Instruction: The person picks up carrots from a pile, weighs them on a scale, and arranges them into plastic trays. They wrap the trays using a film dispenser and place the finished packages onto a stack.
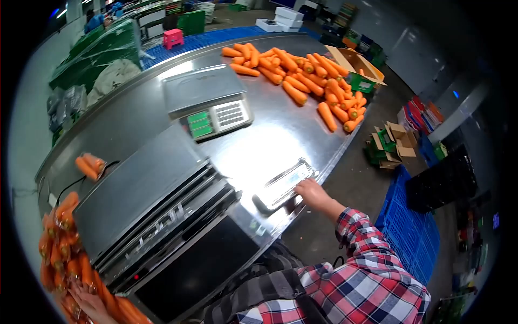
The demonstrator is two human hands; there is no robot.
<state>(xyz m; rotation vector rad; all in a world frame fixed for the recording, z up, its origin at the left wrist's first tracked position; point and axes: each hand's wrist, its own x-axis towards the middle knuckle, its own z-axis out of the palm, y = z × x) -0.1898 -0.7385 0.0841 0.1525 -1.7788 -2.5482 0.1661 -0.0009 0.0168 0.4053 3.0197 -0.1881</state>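
Observation:
At the lower left, my left hand (89, 299) lies with its fingers stretched out on a pile of film-wrapped carrot packs (59, 254). My right hand (313, 193) is at the table's near edge, its fingers bent over the right end of a shallow, shiny plastic tray (278, 189). Glare hides whether this is one tray or a stack. Between my hands stands a metal wrapping machine (145, 189) with a flat top and a dark plate (197, 270) in front. Behind the tray is a digital scale (208, 97) with a bare pan and a green display.
Loose carrots (302, 75) are heaped on the far right of the steel table (270, 129). One wrapped pack (90, 166) lies behind the machine, near a black cord. Opened cardboard boxes (402, 140) and a blue pallet (407, 232) are on the floor at right; a pink stool (173, 39) stands beyond the table.

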